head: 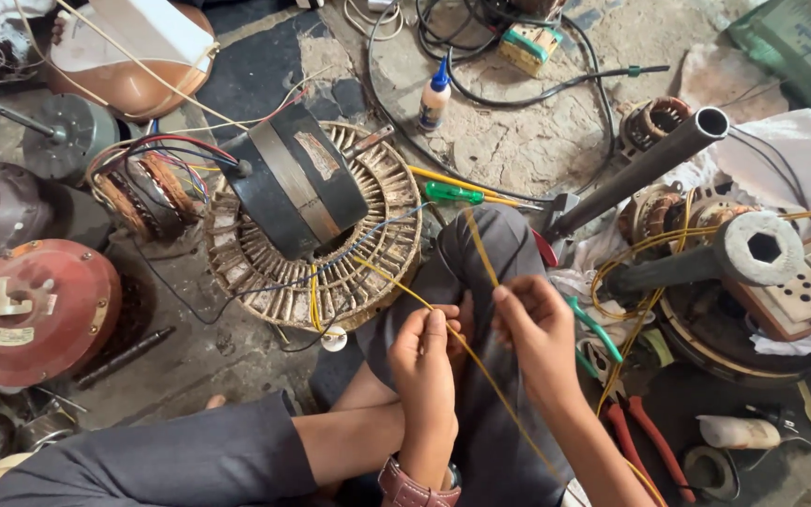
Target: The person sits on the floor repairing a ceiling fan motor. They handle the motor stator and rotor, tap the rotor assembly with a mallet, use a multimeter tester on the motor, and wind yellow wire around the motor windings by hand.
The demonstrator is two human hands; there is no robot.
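A red motor housing (38,310) lies far left, a round stator (316,230) with a dark motor on it beside it. The left hand (424,361) pinches a yellow wire (481,361) above the person's knee; the right hand (537,329) seems to grip the same wire. Red pliers (645,437) lie to the right.

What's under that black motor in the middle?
The black motor rests tilted on a round slotted metal ring. Yellow and blue wires run out from beneath it, across the ring. The ring's middle and the floor below are covered, so they cannot be seen.
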